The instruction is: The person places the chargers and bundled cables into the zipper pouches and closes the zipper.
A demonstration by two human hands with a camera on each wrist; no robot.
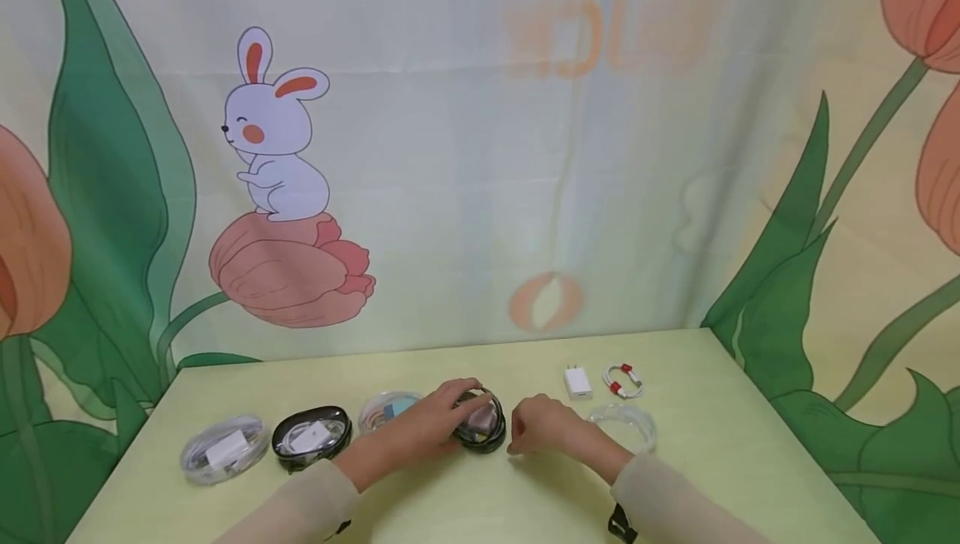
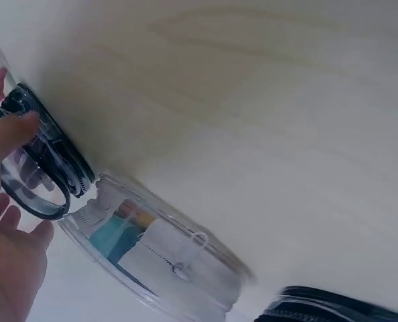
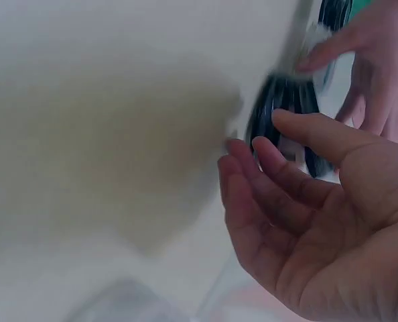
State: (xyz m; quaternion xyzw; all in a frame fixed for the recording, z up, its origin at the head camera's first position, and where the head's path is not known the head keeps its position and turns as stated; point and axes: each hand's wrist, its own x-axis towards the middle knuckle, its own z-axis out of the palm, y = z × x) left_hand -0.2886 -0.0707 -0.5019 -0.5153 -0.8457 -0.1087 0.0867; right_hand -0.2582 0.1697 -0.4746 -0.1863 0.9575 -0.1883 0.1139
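A small see-through zip case with black edging [image 1: 480, 423] stands mid-table, something pinkish showing inside. My left hand [image 1: 431, 423] grips it from the left, thumb on the near side and fingers around the far edge. In the left wrist view, the case's black rim [image 2: 35, 194] stands apart from its thicker black side. Just right of the case is my right hand [image 1: 547, 427]. Its fingers [image 3: 242, 208] curl loosely and hold nothing, with a gap between thumb and forefinger. Left of the case, partly behind my left hand, lies a clear pouch with teal and white contents [image 2: 152, 248].
Farther left sit a black-edged case with a white charger [image 1: 311, 437] and a clear case with a white adapter [image 1: 225, 450]. At right are a white plug adapter [image 1: 577, 382], a short white cable with red ties [image 1: 623, 380] and a clear round pouch [image 1: 637, 423].
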